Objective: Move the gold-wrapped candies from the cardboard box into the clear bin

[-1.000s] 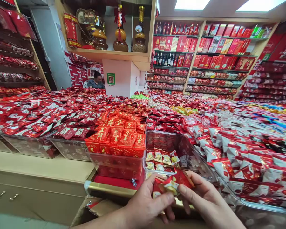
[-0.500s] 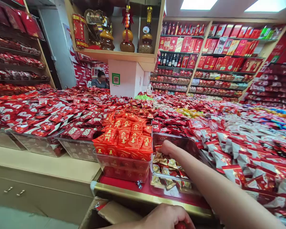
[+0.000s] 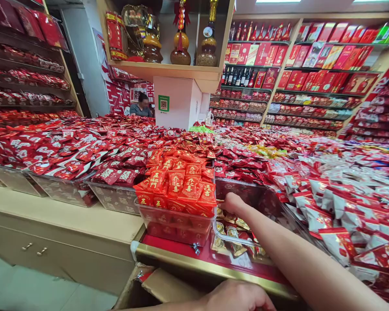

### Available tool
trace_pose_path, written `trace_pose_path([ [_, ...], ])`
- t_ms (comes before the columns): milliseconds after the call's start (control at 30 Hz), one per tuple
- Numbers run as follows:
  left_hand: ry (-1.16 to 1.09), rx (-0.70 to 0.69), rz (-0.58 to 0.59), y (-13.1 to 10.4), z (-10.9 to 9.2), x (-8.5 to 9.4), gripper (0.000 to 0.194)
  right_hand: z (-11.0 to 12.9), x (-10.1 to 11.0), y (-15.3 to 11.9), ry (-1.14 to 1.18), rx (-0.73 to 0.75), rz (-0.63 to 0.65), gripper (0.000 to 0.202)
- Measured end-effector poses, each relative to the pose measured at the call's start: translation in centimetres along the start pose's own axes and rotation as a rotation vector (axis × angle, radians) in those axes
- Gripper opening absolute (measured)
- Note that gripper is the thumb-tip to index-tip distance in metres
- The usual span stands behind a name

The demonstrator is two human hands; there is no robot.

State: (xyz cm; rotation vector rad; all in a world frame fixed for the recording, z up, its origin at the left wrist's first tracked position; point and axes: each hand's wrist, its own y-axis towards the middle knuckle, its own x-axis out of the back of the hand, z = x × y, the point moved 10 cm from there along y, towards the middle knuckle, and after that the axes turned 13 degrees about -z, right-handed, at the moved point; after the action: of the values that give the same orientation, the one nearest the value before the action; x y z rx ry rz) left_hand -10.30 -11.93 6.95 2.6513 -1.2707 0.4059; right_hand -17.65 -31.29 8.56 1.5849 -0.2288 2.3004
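My right hand (image 3: 232, 204) reaches into a clear plastic bin (image 3: 227, 236) with gold-and-red wrapped candies (image 3: 235, 245) in its front part. Its fingers are curled, and a small gold edge of a wrapped candy shows at the fingertips. Low at the bottom edge is my left hand (image 3: 238, 298), back upward and fingers bent, over an open cardboard box (image 3: 168, 285). Whatever those fingers hold is hidden below the frame. Left of my right hand stands a bin (image 3: 176, 226) heaped with bright red packets (image 3: 176, 183) printed in gold characters.
Bins of dark red packets (image 3: 116, 172) line the counter (image 3: 68, 211) on the left. White-and-red packets (image 3: 337, 242) pile up at right. A display cabinet (image 3: 168, 71) on a white pillar (image 3: 173, 103) rises ahead. A person (image 3: 141, 106) is at the back.
The view has shifted, so the bins appear a little farther right. My right hand stays in the same bin. The red bit seen in my left hand earlier no longer shows.
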Motion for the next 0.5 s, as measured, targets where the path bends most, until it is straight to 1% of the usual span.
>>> trace_pose_path([
  [33, -0.010, 0.027, -0.026, -0.1, -0.1, 0.3, 0.021, 0.2, 0.3, 0.0, -0.004, 0.017, -0.009, 0.014],
  [67, -0.034, 0.048, -0.050, -0.2, -0.3, 0.7, 0.022, 0.6, 1.0, 0.0, -0.004, 0.036, -0.027, 0.014],
  [100, -0.080, 0.065, -0.072, -0.3, -0.6, 0.9, 0.025, 1.0, 2.0, -0.1, 0.001, 0.056, -0.057, 0.015],
  [167, -0.257, 0.096, -0.120, -0.5, -1.3, 1.6, 0.027, 2.2, 4.9, -1.0, 0.025, 0.102, -0.145, 0.018],
  [233, -0.495, 0.152, -0.162, -0.6, -1.8, 2.1, 0.024, 3.2, 8.2, -3.0, 0.078, 0.160, -0.218, 0.021],
  [267, -0.603, 0.182, -0.176, -0.7, -1.9, 2.3, 0.025, 3.6, 9.7, -4.5, 0.132, 0.205, -0.231, 0.023],
  [333, -0.754, 0.222, -0.172, -0.7, -2.2, 2.5, 0.031, 4.0, 11.9, -8.3, 0.273, 0.314, -0.217, 0.026],
  [367, -0.797, 0.232, -0.155, -0.7, -2.3, 2.4, 0.033, 3.9, 12.6, -10.3, 0.346, 0.356, -0.195, 0.027],
  [400, -0.828, 0.235, -0.133, -0.7, -2.5, 2.3, 0.033, 3.4, 12.7, -12.1, 0.408, 0.374, -0.151, 0.028],
  [433, -0.845, 0.234, -0.113, -0.7, -2.6, 2.1, 0.033, 2.7, 12.4, -13.8, 0.457, 0.370, -0.093, 0.027],
  [500, -0.857, 0.241, -0.080, -0.7, -2.7, 1.8, 0.033, 1.1, 11.1, -16.3, 0.504, 0.344, 0.006, 0.022],
])
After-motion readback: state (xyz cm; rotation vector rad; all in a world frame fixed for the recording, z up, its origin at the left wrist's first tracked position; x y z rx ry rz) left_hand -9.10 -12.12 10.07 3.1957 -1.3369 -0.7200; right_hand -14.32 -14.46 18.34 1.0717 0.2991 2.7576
